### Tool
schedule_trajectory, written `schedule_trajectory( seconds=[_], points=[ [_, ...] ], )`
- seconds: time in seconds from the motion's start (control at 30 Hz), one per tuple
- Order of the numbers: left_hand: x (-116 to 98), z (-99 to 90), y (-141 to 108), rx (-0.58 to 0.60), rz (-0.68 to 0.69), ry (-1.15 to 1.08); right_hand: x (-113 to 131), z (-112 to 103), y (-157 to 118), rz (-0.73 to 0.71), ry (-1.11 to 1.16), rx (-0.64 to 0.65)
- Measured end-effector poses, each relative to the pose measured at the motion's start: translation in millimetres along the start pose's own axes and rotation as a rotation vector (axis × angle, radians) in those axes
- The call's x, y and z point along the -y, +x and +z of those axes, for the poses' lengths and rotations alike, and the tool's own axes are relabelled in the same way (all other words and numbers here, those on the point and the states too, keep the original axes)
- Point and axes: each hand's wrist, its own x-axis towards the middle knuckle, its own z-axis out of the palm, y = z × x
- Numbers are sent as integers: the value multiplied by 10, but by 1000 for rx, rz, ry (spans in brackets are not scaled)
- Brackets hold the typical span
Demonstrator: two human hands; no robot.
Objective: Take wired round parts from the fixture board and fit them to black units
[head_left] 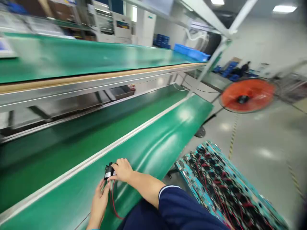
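Navy sleeve [184, 207] foremost, right fingers [116, 167] grip black device [108, 172] beside left fingers [100, 186].

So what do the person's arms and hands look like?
The right sleeve is short and dark blue, with a white stripe along its edge. The right hand and left hand wear no gloves. Something light blue, unclear, shows on the left arm.

PASSAGE: broad sweep over the green table [165, 140], right of the right fingers [117, 167] | FAR SIDE: pale strip [96, 157] running lengthwise | BEYOND: upper shelf's edge [103, 81] crossing higher up | FAR END: slanting white post [206, 71] | RIGHT: rack of wired parts [240, 175] alongside | NEAR: red wire [113, 200] curving below the fingers
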Motion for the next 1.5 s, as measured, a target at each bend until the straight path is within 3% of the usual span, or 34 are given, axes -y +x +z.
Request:
schedule_trajectory(
  seconds=[0.07, 0.27, 0.37, 0.47, 0.57, 0.7, 0.83, 0.97, 1.1, 1.23, 1.5],
  points=[
    [-214, 239, -54, 63, -40, -86, -111, -98, -142, 135, 17, -49],
    [-880, 1110, -546, 514, -201, -504, -398, -617, -662, 376, 160, -264],
    [-1090, 1440, -847, 638, -261, -518, -662, -980, -909, 481, 241, -418],
    [-1182, 1695, -1072, 724, -171, -394, -1073, -1384, -1268, 549, 320, -553],
    [-1233, 1930, -1172, 792, 53, -149, -1621, -1776, -1823, 669, 393, -675],
    [-1377, 2387, -1234, 872, 375, 196, -2491, -2197, -2865, 887, 401, -762],
    [-1566, 3103, -1449, 1078, 398, 385, -3376, -2453, -4022, 1080, 409, -713],
    [-1687, 3922, -1801, 1231, 326, 408, -4154, -2492, -4900, 1235, 594, -644],
    [-1717, 4629, -2065, 1311, 74, 322, -4787, -2299, -5322, 1311, 752, -610],
    [-1670, 5094, -2115, 1264, -60, 287, -5285, -2042, -5406, 1389, 866, -559],
    [-1697, 5601, -2019, 1108, -201, 217, -5963, -1717, -5257, 1415, 996, -385]
  ],
)
